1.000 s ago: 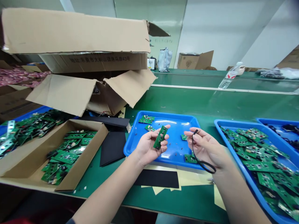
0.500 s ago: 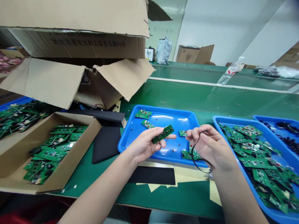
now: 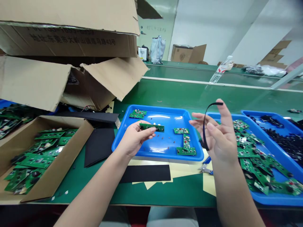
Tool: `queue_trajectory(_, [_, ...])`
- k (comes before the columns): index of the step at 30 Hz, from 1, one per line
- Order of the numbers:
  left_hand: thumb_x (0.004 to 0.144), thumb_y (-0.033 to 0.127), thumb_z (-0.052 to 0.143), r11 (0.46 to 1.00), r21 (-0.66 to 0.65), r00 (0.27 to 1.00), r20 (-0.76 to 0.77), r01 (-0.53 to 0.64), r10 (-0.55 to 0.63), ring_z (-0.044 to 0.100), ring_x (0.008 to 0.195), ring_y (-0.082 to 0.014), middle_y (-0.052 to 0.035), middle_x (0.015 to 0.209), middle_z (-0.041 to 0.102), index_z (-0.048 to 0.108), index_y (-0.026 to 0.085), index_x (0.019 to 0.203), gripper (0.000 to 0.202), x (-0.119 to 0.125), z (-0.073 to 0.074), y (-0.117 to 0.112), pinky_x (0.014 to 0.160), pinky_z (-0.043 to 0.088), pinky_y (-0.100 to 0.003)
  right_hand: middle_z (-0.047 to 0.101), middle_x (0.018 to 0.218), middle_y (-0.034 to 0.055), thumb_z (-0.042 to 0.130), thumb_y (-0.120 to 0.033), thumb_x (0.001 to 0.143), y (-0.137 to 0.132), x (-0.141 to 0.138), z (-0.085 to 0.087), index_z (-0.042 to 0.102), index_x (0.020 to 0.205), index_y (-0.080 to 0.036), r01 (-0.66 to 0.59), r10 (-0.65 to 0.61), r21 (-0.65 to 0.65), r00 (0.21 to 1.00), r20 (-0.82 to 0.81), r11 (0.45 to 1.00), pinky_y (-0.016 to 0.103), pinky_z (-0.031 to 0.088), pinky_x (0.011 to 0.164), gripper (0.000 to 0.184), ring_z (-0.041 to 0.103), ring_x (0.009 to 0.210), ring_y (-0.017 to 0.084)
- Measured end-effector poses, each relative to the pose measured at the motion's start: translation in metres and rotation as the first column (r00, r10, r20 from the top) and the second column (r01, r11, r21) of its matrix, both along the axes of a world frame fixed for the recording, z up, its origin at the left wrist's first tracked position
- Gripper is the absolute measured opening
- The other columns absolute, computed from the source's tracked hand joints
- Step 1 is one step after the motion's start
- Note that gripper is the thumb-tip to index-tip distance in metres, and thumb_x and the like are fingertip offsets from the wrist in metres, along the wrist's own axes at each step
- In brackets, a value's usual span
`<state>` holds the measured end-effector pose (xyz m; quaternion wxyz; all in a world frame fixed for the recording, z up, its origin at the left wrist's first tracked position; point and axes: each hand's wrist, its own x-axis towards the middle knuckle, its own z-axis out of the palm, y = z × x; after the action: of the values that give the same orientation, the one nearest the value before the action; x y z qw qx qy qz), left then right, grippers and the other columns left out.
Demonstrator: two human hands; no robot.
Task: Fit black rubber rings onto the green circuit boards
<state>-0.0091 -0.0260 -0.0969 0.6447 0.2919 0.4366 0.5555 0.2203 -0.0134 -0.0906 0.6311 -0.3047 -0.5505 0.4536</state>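
My left hand pinches a narrow green circuit board by its edge, over the blue tray in the middle. Raised to the right of that tray, my right hand has its fingers partly spread and holds a thin black strip. The strip bows outward in a curve; its upper end lies across a raised fingertip and its lower end runs down by the palm. Several other circuit boards and small dark bits lie in the tray.
A cardboard box of circuit boards stands at left, beside black sheets. At right are blue trays with boards and black parts. Blue-handled cutters lie near my right wrist. A black strip sheet rests in front.
My left hand has turned the circuit board so it lies more level and edge-on. My right hand has spread its fingers and lifted the strip's end onto a fingertip. The view has swung right.
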Motion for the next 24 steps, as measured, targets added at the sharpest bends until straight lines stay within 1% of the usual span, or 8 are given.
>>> queue_trajectory(3, [0.052,0.019,0.089,0.998,0.036,0.999,0.01,-0.051,0.051,0.053,0.047,-0.0044,0.0041,0.056,0.06,0.063,0.013,0.066,0.031,-0.002,0.002,0.0,0.046,0.042,-0.014,0.072,0.104,0.0001,0.065,-0.031,0.086,-0.001,-0.001,-0.002,0.037,0.143,-0.04,0.076,-0.079,0.068,0.996,0.044,0.995,0.047,0.049,0.101,0.064,0.066,0.108,0.022])
queue_trajectory(6, [0.055,0.026,0.088,0.997,0.034,0.998,0.031,-0.062,0.061,0.055,0.052,-0.0058,0.0019,0.066,0.063,0.064,0.013,0.069,0.031,-0.001,0.004,0.0,0.05,0.043,-0.016,0.068,0.119,0.0026,0.065,-0.035,0.087,0.0,0.001,-0.003,0.027,0.148,-0.041,0.118,-0.135,0.134,0.982,0.133,0.984,0.051,0.04,0.109,0.073,0.059,0.122,0.025])
queue_trajectory(8, [0.058,0.028,0.085,0.998,0.029,0.997,0.045,-0.059,0.058,0.058,0.057,-0.0078,0.0014,0.069,0.064,0.064,0.013,0.072,0.03,0.0,0.004,0.001,0.053,0.045,-0.017,0.06,0.134,0.004,0.065,-0.043,0.086,0.002,0.003,-0.004,0.024,0.15,-0.042,0.125,-0.159,0.173,0.967,0.2,0.977,0.054,0.036,0.112,0.076,0.052,0.13,0.028])
queue_trajectory(11, [0.063,0.026,0.081,0.998,0.03,0.997,0.054,-0.053,0.051,0.061,0.063,-0.0104,0.0013,0.07,0.064,0.064,0.014,0.074,0.024,0.001,0.005,0.001,0.059,0.049,-0.02,0.044,0.149,0.004,0.064,-0.057,0.083,0.003,0.005,-0.003,0.027,0.15,-0.04,0.124,-0.181,0.201,0.939,0.294,0.972,0.056,0.028,0.115,0.078,0.037,0.141,0.03])
queue_trajectory(15, [0.071,0.026,0.073,0.998,0.05,0.998,0.056,0.028,-0.031,0.066,0.07,-0.0155,-0.0048,0.08,0.07,0.063,0.012,0.08,0.019,0.005,0.005,-0.002,0.07,0.052,-0.028,0.036,0.155,-0.0007,0.065,-0.061,0.081,-0.002,0.001,-0.007,0.032,0.147,-0.042,-0.009,-0.071,0.218,0.931,0.358,0.976,0.054,0.022,0.119,0.076,0.031,0.144,0.028])
queue_trajectory(17, [0.071,0.024,0.073,0.994,0.061,0.993,0.07,0.086,-0.091,0.067,0.07,-0.0161,-0.0051,0.084,0.071,0.061,0.013,0.084,0.021,0.009,0.005,-0.005,0.07,0.052,-0.029,0.035,0.155,-0.0017,0.067,-0.06,0.08,-0.005,-0.004,-0.012,0.03,0.148,-0.043,-0.093,0.008,0.208,0.927,0.375,0.974,0.054,0.021,0.119,0.078,0.029,0.144,0.029])
queue_trajectory(20, [0.067,0.024,0.075,0.99,0.049,0.989,0.064,0.13,-0.132,0.062,0.062,-0.0119,-0.0002,0.074,0.067,0.059,0.015,0.086,0.026,0.016,0.002,-0.009,0.064,0.047,-0.025,0.028,0.158,-0.002,0.073,-0.052,0.078,-0.01,-0.013,-0.021,0.025,0.15,-0.042,-0.228,0.109,0.205,0.877,0.468,0.952,0.055,0.019,0.119,0.087,0.024,0.146,0.03])
queue_trajectory(24, [0.064,0.029,0.079,0.989,0.054,0.988,-0.085,0.136,-0.131,0.051,0.055,-0.0077,0.0056,0.061,0.055,0.06,0.015,0.083,0.029,0.022,-0.002,-0.014,0.057,0.039,-0.021,0.019,0.161,-0.0039,0.075,-0.043,0.079,-0.017,-0.024,-0.024,0.014,0.152,-0.043,-0.358,0.168,0.243,0.808,0.565,0.901,0.056,0.019,0.119,0.095,0.02,0.147,0.03])
